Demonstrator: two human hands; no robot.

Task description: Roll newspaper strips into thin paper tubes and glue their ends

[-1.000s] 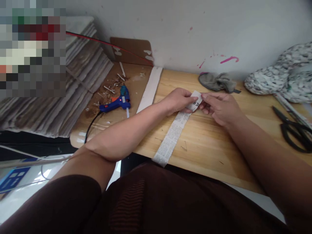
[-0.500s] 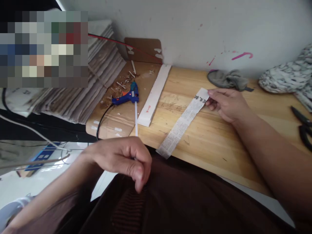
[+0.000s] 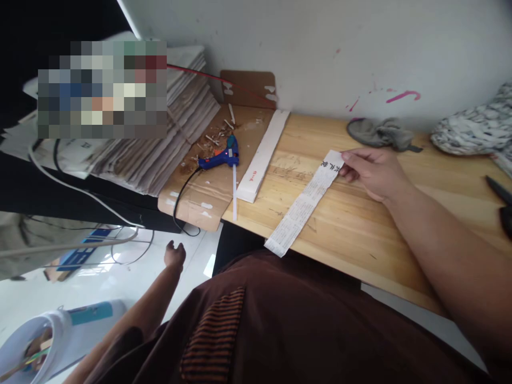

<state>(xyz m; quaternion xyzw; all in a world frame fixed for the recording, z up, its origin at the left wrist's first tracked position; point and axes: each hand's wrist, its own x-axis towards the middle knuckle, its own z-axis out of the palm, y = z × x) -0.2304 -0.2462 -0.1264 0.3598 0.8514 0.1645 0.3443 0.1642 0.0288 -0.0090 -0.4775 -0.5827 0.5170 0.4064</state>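
My right hand [image 3: 370, 172] pinches the upper end of a narrow newspaper strip [image 3: 300, 213] between thumb and fingers. The strip slants over the wooden table, and its lower end sticks out past the front edge. Large dark characters are printed close to my fingertips. My left hand [image 3: 175, 256] hangs low beside my body, above the floor, holding nothing, with its fingers loosely bent and apart. A stack of white paper strips [image 3: 262, 160] with red marks lies left of the newspaper strip. Beside that stack, a blue hot glue gun [image 3: 220, 158] rests on cardboard, a glue stick [image 3: 234, 194] protruding from it.
Piled newspapers [image 3: 176, 128] stand at the left of the cardboard [image 3: 192, 200]. A grey cloth item [image 3: 382, 133], a woven paper piece [image 3: 476, 128] and black scissors [image 3: 502, 197] lie to the right. A white bucket [image 3: 60, 341] and cables [image 3: 136, 232] are at lower left.
My left hand has moved from in front of my body down and left, to beside the table. My right hand still holds the newspaper strip in nearly the same place. The view has shifted slightly left.
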